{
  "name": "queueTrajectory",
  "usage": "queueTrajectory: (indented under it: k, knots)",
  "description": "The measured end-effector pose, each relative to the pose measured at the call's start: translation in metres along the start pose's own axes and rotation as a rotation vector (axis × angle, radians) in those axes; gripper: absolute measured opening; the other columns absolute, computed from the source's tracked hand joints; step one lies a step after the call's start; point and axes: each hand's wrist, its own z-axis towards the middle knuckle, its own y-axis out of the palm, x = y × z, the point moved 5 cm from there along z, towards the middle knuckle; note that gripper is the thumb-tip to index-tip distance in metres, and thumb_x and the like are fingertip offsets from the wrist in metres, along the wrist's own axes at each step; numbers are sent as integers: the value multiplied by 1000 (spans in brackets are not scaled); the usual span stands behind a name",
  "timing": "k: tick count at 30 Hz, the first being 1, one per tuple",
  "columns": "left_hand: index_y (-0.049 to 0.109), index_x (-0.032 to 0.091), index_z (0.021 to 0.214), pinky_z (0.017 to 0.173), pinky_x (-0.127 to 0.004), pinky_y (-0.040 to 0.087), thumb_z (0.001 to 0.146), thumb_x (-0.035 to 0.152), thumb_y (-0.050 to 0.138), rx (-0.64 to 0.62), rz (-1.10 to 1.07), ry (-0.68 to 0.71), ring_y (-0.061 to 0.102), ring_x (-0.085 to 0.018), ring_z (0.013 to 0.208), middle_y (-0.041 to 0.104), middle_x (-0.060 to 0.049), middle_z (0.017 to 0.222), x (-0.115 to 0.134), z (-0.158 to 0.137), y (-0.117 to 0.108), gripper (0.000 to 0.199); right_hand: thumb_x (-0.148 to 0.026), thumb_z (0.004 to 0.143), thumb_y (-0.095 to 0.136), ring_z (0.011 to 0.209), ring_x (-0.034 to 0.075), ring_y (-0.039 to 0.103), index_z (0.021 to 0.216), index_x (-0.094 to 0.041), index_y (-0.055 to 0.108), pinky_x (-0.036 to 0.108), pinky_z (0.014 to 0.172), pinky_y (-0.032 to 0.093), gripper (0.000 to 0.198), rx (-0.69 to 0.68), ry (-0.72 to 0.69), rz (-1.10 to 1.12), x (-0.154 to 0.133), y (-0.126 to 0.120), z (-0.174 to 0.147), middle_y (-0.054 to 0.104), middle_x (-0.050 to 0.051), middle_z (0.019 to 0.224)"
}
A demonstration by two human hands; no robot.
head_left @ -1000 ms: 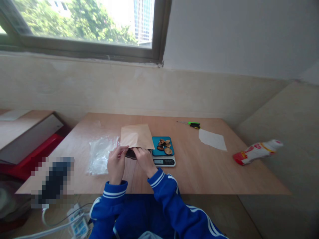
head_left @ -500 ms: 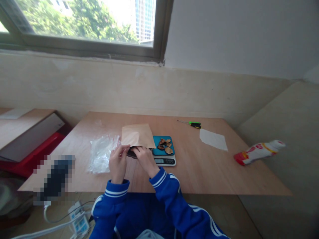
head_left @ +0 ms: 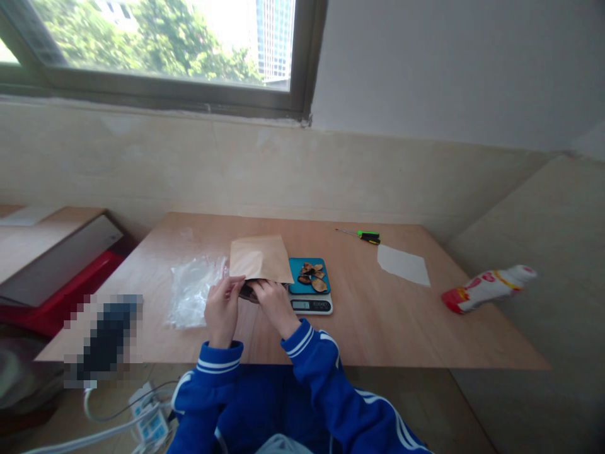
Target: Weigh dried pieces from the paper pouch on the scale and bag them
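Observation:
A brown kraft paper bag (head_left: 261,257) lies flat, its open mouth facing me. My left hand (head_left: 224,307) pinches the left side of the mouth. Curled fingers of my right hand (head_left: 274,302) reach into the opening, their tips hidden, so whether they grip anything does not show. Between the hands the dark inside of the bag is visible. Right beside the bag stands a kitchen scale (head_left: 311,306) with a blue platform and a small display too blurred to read. Several brown dried slices (head_left: 312,275) rest on that platform.
Clear plastic bags (head_left: 191,293) lie left of the paper bag. Two screwdrivers (head_left: 368,236) and a white paper sheet (head_left: 403,265) are at the back right. A red-and-white bottle (head_left: 486,289) stands near the right edge. A pixelated dark object (head_left: 106,340) sits at the front left.
Both hands and the bag stay nearly in place, with only a slight shift of the whole view. The slices on the scale look the same.

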Motion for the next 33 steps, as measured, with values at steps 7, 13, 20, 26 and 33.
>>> queueTrajectory:
  k: [7,13,20,26,33]
  knots:
    - [68,27,93,71,-31,48,86,41,53,-4,18,2,59,-20,82,68,-1,87,-1,0,2,21,-13,89,56,100,24,60,107,-17,66,35,83,52,21,-31,-23,-60,2,3,0,66,9,110]
    - [68,27,92,70,-30,47,87,40,51,16,42,17,58,-19,81,68,-1,86,0,3,-4,22,-12,92,51,97,18,60,106,-18,68,31,87,49,23,168,-151,236,-1,-18,-17,68,6,101]
    - [69,27,92,68,-30,45,85,40,52,76,77,-29,59,-19,79,67,-1,84,-7,11,-13,22,-27,90,57,89,17,65,93,-20,70,31,82,52,15,601,200,744,42,-71,-51,71,5,91]
    - [69,26,91,70,-30,45,85,40,52,102,112,-31,59,-19,78,66,-1,83,-8,14,-16,23,-28,88,57,85,18,64,89,-19,72,32,82,51,18,624,438,453,107,-44,-58,71,7,87]
    - [69,25,91,71,-31,45,85,41,51,83,98,-48,58,-19,76,66,-2,82,-10,13,-17,25,-15,91,53,101,22,53,93,-21,70,38,91,40,18,305,299,17,105,-9,-39,71,4,94]
